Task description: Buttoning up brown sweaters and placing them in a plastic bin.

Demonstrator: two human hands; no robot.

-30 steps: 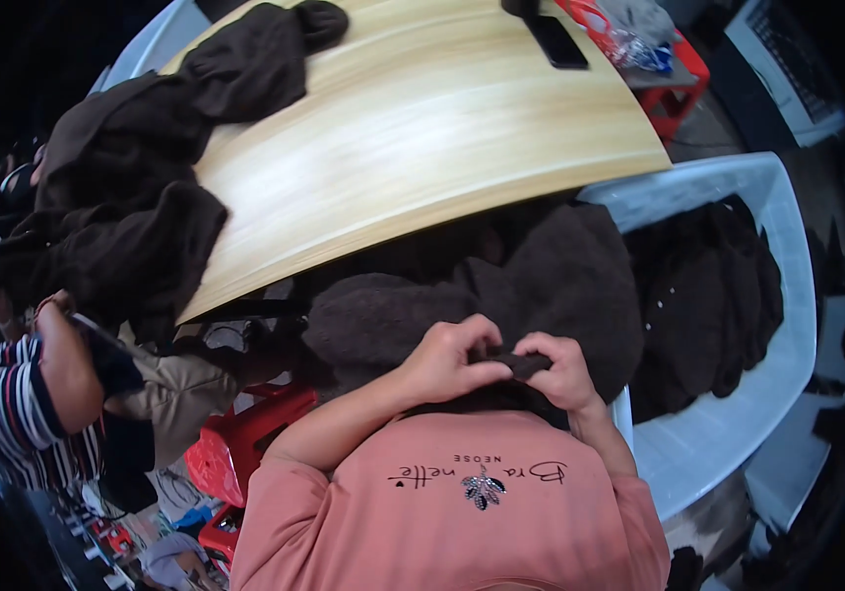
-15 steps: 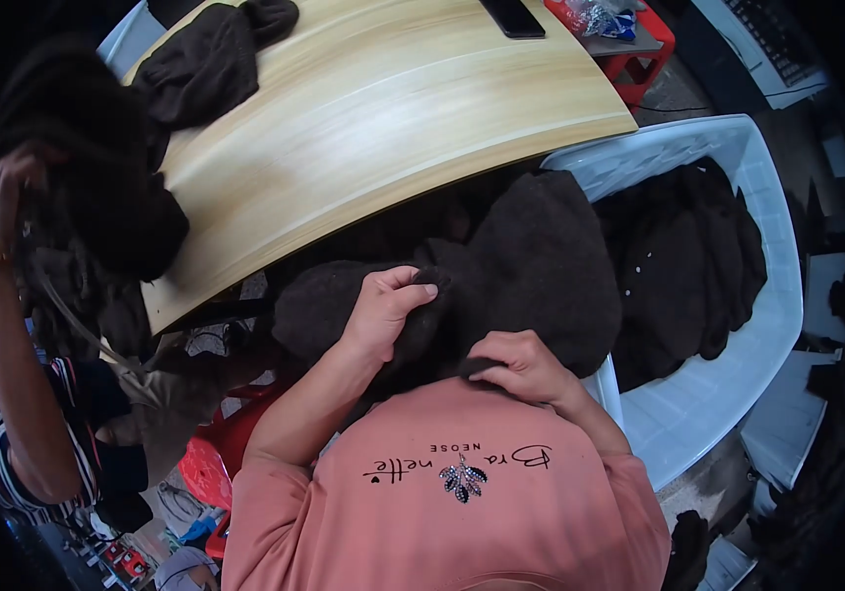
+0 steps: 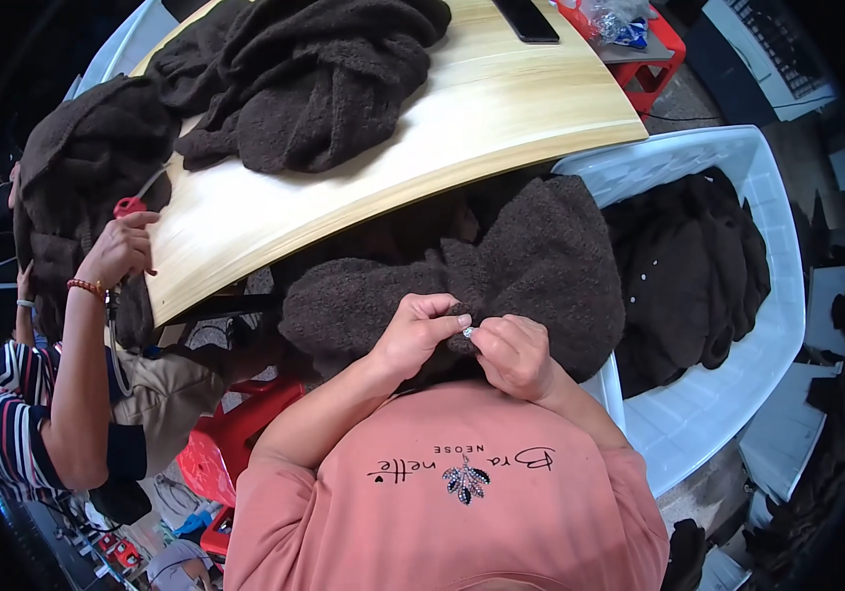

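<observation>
A dark brown fuzzy knit garment (image 3: 551,266) lies bunched across my lap, its upper part reaching under the table edge. My left hand (image 3: 418,337) is closed, thumb and fingers pinching the garment's near edge. Right beside it, my right hand (image 3: 515,355) is closed too, its fingertips pinching a small white piece (image 3: 468,333) at the fabric. Whether that piece is a button or a tag is too small to tell. The two hands' fingertips nearly touch just in front of my chest.
A wooden table (image 3: 501,108) carries a heap of brown knit garments (image 3: 324,89) and a black phone (image 3: 526,18). At right stands a white plastic bin (image 3: 787,286) with dark garments (image 3: 688,276). On the left, a co-worker's hand (image 3: 122,251) is by a red-handled tool (image 3: 130,206).
My right hand has moved up and left to meet my left hand, and the white piece now shows between them. A co-worker's raised garment now lies on the table; their hand has lowered.
</observation>
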